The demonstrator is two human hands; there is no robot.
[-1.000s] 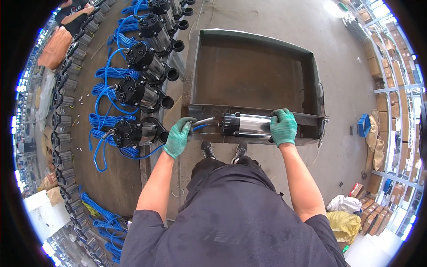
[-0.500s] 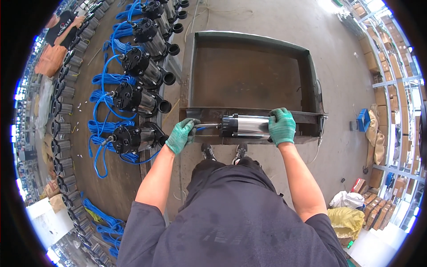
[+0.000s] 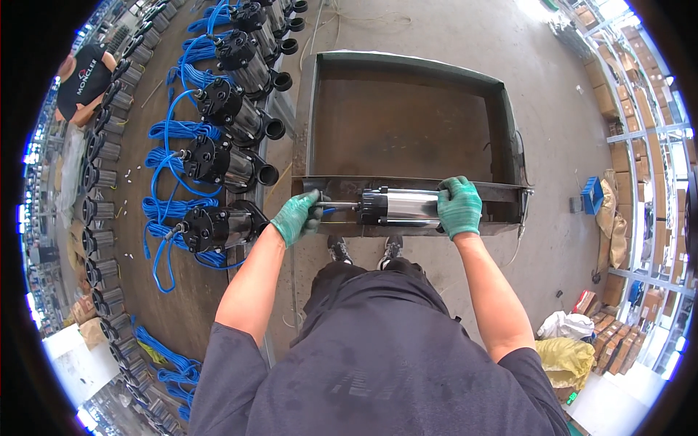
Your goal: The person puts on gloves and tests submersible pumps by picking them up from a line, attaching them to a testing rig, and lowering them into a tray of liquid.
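Note:
A silver, cylindrical pump motor (image 3: pixel 411 205) with a black left end lies sideways on the near ledge of a dark metal tank (image 3: pixel 502 109). Its thin metal shaft (image 3: pixel 342 206) sticks out to the left. My left hand (image 3: pixel 295 218), in a green glove, has its fingers closed round the shaft's tip; whether a small part sits between them is hidden. Over the motor's right end, my right hand (image 3: pixel 459 209), also gloved in green, wraps the casing from above with the thumb on the near-left side. A bit of blue shows just under the shaft.
To the left, a bench (image 3: pixel 171 312) bears a row of black-topped pumps (image 3: pixel 218 161) with coiled blue cables (image 3: pixel 182 131). Shallow brown liquid seems to cover the tank's bottom. Shelves with cartons (image 3: pixel 622 156) and a blue crate (image 3: pixel 592 195) stand right. A co-worker (image 3: pixel 83 80) is at far left.
My left hand has turned slightly at the shaft's tip, its fingers changing position. The right hand keeps its hold and the motor stays put. At far left the co-worker has straightened up.

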